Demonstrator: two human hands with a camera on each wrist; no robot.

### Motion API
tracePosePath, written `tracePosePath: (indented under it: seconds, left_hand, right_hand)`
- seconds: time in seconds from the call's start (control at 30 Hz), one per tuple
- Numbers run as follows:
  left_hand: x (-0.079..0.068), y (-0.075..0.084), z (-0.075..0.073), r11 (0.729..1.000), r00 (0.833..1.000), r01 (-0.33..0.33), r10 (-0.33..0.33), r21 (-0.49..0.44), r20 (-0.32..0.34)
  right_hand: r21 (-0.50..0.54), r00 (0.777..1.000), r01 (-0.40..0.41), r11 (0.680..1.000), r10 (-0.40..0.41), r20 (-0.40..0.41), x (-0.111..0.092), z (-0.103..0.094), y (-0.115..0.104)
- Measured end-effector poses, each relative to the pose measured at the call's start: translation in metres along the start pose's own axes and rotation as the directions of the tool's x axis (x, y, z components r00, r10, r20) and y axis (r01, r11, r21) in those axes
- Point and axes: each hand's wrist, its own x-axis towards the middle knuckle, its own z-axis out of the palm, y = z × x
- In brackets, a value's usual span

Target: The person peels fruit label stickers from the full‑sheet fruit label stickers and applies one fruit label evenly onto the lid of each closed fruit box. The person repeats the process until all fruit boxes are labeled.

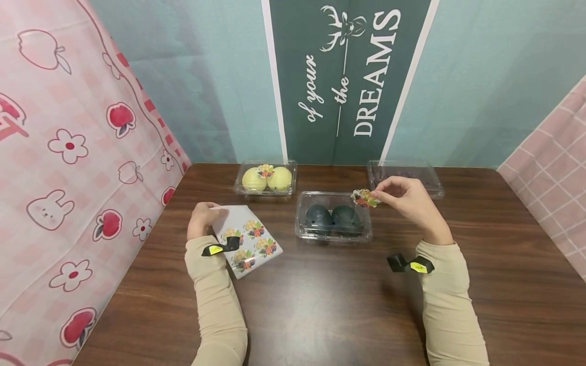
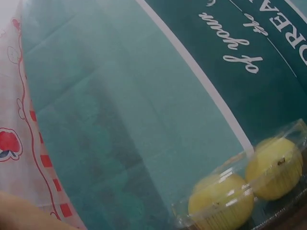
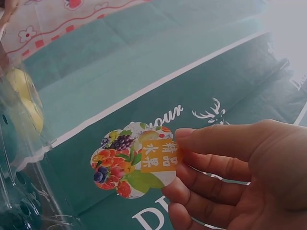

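My right hand (image 1: 409, 203) pinches a scalloped fruit sticker (image 3: 134, 160) by its edge, between thumb and fingers. The sticker, printed with colourful fruit and an orange label, hangs over the right back corner of a clear plastic box (image 1: 304, 231) in the head view. Two dark round fruits (image 1: 318, 216) lie inside that box. On the left, my left hand (image 1: 200, 218) grips the upper edge of a white sticker sheet (image 1: 249, 244) that bears several more fruit stickers; its fingers are partly hidden by the sheet.
Behind the sheet stands a clear box of two yellow fruits (image 1: 267, 179) with a fruit sticker (image 1: 265, 171) on its lid. Another clear box (image 1: 432, 178), holding dark red contents, stands at the back right, partly behind my right hand. A green printed cloth (image 1: 220, 76) hangs behind the table.
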Motion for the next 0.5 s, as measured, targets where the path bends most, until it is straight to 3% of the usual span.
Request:
tracePosePath:
  seconds: [0.2,0.33,0.5]
  left_hand:
    - [0.0025,-0.0047,0.004,0.998,0.995,0.066,-0.068,-0.02,-0.072]
    - [0.0026,-0.0048,0.0037,0.989,0.99,0.108,-0.098,0.096,-0.105]
    - [0.0005,-0.0015,0.0006,0.953,0.988,0.146,-0.156,0.267,0.017]
  right_hand:
    - [-0.006,1.0,-0.003,1.0,0.003,0.009,0.0005,0.0,0.001]
    - [-0.01,1.0,0.009,1.0,-0.008,0.027,0.001,-0.0003,0.0016]
    - [-0.022,0.998,0.012,1.0,-0.011,0.069,0.0017,0.0003,0.0029]
